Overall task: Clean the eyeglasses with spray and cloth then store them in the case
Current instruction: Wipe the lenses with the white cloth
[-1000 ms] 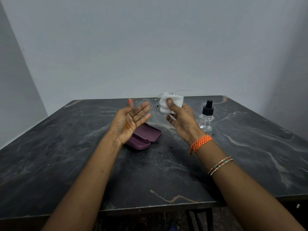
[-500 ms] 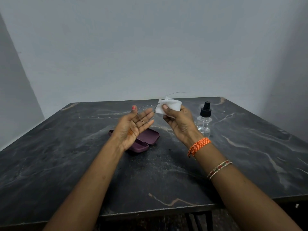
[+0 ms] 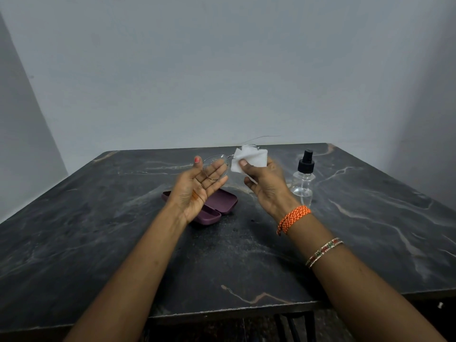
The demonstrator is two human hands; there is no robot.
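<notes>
Thin wire-rimmed eyeglasses (image 3: 214, 161) are held in the air above the table. My left hand (image 3: 199, 186) holds one lens rim between thumb and fingers, palm up. My right hand (image 3: 266, 181) pinches a white cloth (image 3: 250, 157) over the other lens, which the cloth hides; one temple arm sticks out to the right above it. An open maroon case (image 3: 228, 202) lies on the dark marble table (image 3: 123, 230), partly hidden under my left hand. A clear spray bottle (image 3: 303, 178) with a black nozzle stands upright just right of my right hand.
The table's near edge (image 3: 234, 309) runs below my forearms, with dark chair or table legs beneath it. Grey walls close in behind and to the left. Bracelets circle my right wrist and forearm.
Both hands with the glasses and cloth have shifted slightly; the cloth has been worked around the right lens. The case and bottle have not moved.
</notes>
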